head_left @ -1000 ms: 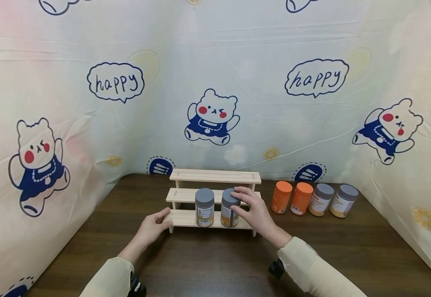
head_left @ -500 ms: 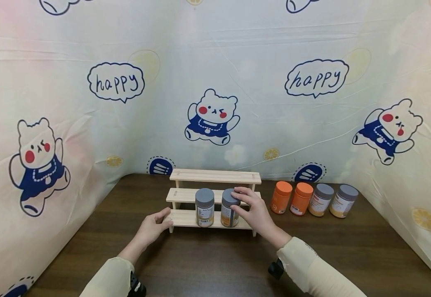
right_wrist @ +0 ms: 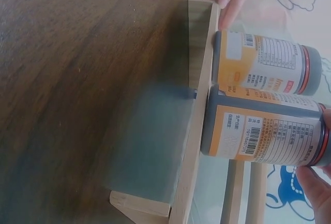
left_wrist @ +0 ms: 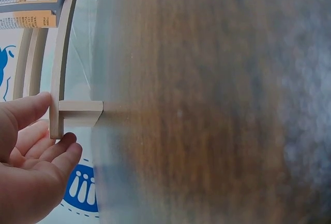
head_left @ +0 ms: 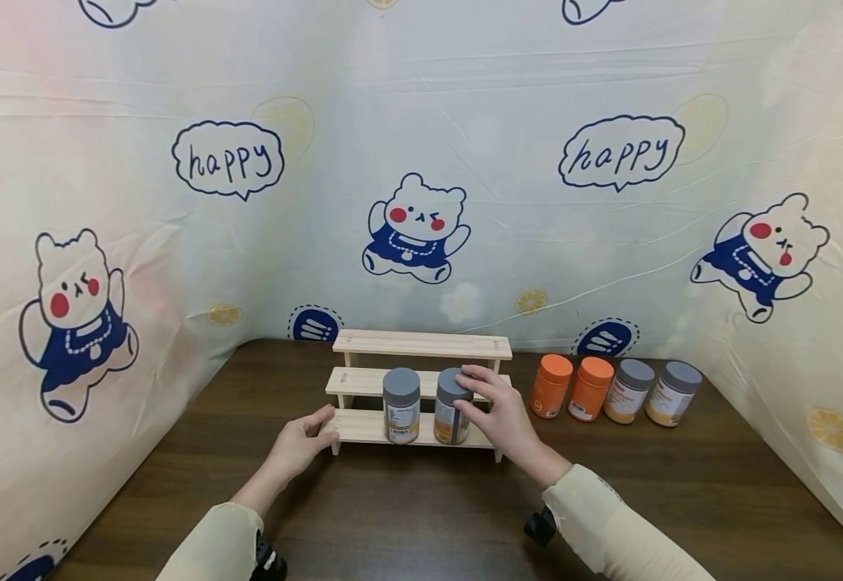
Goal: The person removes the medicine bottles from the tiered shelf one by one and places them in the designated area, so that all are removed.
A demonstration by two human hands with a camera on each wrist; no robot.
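A three-tier wooden display rack (head_left: 421, 344) stands at the middle of the table. My left hand (head_left: 299, 446) pinches the left end of its lowest board, thumb above and fingertips beneath in the left wrist view. Two grey-lidded supplement jars stand upright on that board, a gap between them in the head view. The right jar (head_left: 452, 424) has my right hand (head_left: 502, 413) at its lid, fingers and thumb curled round it. In the right wrist view this jar (right_wrist: 258, 133) shows a barcode label, with my thumb (right_wrist: 313, 188) against the lid. The left jar (head_left: 402, 415) stands untouched.
Two orange jars (head_left: 551, 387) and two more grey-lidded jars (head_left: 628, 393) stand in a row on the table right of the rack. A printed cloth (head_left: 508, 242) hangs behind and along both sides. Dark wooden table (head_left: 406, 516) lies in front of the rack.
The right jar and my right hand have shifted very slightly to the right along the lowest board. My left hand keeps its place at the rack's end.
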